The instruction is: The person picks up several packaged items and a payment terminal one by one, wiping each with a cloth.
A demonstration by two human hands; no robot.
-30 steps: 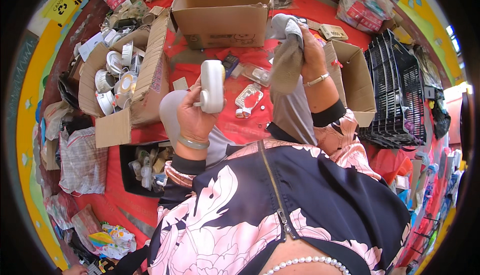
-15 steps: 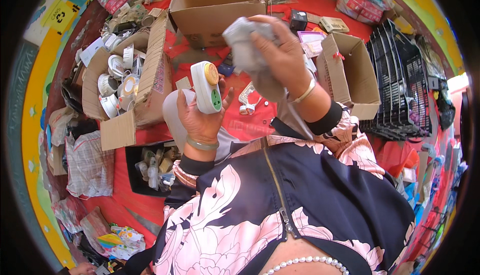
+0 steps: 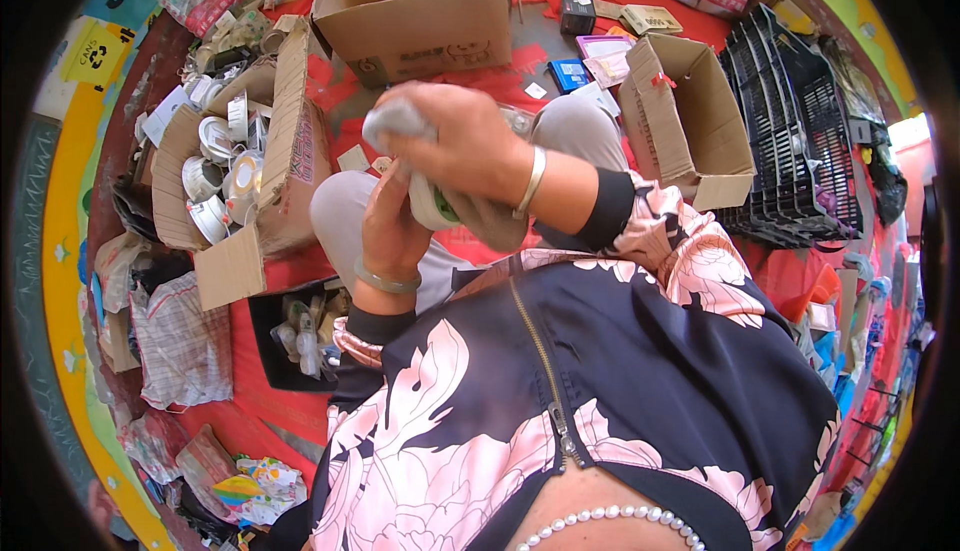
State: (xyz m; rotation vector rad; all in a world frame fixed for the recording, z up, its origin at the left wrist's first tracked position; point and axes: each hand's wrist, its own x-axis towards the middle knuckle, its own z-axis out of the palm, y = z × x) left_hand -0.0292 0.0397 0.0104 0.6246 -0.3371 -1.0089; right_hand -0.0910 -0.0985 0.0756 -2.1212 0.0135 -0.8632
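Head view. We held a small white rounded object with a green patch point(image 3: 432, 203) in front of the chest, above the lap, gripped in our left hand point(image 3: 392, 226), whose fingers were curled shut around its lower side from beneath. Our right hand point(image 3: 462, 139) lay directly on top of it, closed on a pale grey cloth point(image 3: 392, 123) that it pressed against the object's upper face; the two hands were thus stacked, right over left, with the object touching both and lying between them. Its long axis could not be told, since the hands covered most of it. Each wrist bore a metal bangle point(image 3: 531, 180). We sat on the floor, which was spread with a red mat point(image 3: 262, 376), and our knees in grey trousers point(image 3: 338, 213) lay just beyond the hands. To the left, near the left hand, stood an open cardboard box point(image 3: 292, 156) filled with similar white round pieces point(image 3: 222, 183); a second, larger cardboard box point(image 3: 415, 13) stood ahead, and a third, empty one point(image 3: 688, 111) to the right, nearer the right arm. A black tray of small parts point(image 3: 296, 333) lay just beside the left elbow. Stacked black plastic crates point(image 3: 795, 151) stood farther right, and crumpled bags and wrappers point(image 3: 180, 346) lay along the left margin.
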